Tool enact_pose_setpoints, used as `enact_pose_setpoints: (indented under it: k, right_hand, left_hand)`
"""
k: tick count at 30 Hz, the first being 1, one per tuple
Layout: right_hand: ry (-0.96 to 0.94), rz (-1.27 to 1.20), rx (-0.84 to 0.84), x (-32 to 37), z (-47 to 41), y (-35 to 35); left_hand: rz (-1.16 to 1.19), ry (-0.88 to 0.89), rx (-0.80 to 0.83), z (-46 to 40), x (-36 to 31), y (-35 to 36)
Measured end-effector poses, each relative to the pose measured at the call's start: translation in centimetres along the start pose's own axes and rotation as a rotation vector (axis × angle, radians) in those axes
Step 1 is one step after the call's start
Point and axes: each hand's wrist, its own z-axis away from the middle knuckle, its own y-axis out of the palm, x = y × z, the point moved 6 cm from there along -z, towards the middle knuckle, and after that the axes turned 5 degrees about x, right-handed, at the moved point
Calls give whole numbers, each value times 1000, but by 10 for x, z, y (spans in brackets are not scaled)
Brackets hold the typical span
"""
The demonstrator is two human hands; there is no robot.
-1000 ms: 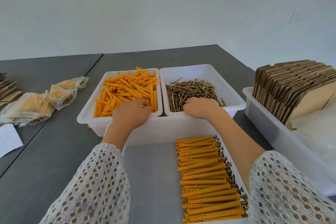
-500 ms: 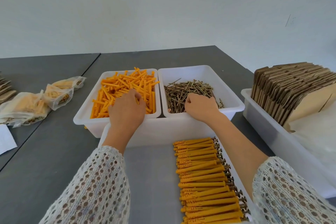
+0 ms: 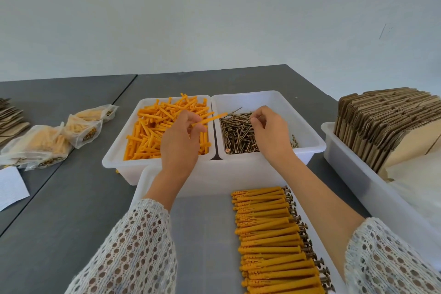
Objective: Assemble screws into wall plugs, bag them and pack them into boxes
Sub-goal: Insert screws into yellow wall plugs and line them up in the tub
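Note:
My left hand (image 3: 180, 139) pinches one orange wall plug (image 3: 210, 119), lifted above the white bin of loose orange plugs (image 3: 148, 131), its tip pointing right over the screw bin. My right hand (image 3: 269, 129) hovers above the white bin of brown screws (image 3: 238, 136), fingertips pinched on a thin screw (image 3: 241, 116) that is hard to make out. The two hands are a short gap apart. In the near white tray (image 3: 200, 234) lies a neat column of assembled plugs with screws (image 3: 272, 243).
Several filled clear bags (image 3: 55, 136) lie on the grey table at left, with a paper slip (image 3: 10, 186) and flat cardboard at the far left edge. A white bin at right (image 3: 353, 174) holds folded cardboard boxes (image 3: 386, 122) standing on edge.
Both hands have risen out of their bins and drawn toward each other. The left hand has come up with one orange plug, the right with a screw pinched.

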Motion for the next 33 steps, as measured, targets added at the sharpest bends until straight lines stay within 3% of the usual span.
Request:
enact_pose_setpoints:
  k: [10, 13, 17, 19, 21, 23, 33]
  right_hand:
    - [11, -45, -78, 8, 3, -13]
    - [-10, -157, -91, 16, 7, -15]
    - [-8, -392, -112, 28, 10, -18]
    - [7, -443, -90, 31, 10, -17]
    - [14, -432, -39, 31, 9, -13]
    - [5, -390, -7, 30, 9, -10]
    - [-140, -160, 43, 35, 12, 1]
  left_hand:
    - [338, -21, 32, -3, -8, 0]
    - [482, -51, 11, -4, -13, -4]
    - [493, -57, 21, -7, -20, -8]
    - [356, 81, 28, -4, -30, -12]
    - [-83, 287, -29, 3, -42, -14]
    - [-433, 371, -82, 6, -50, -12]
    - [-589, 366, 48, 6, -41, 9]
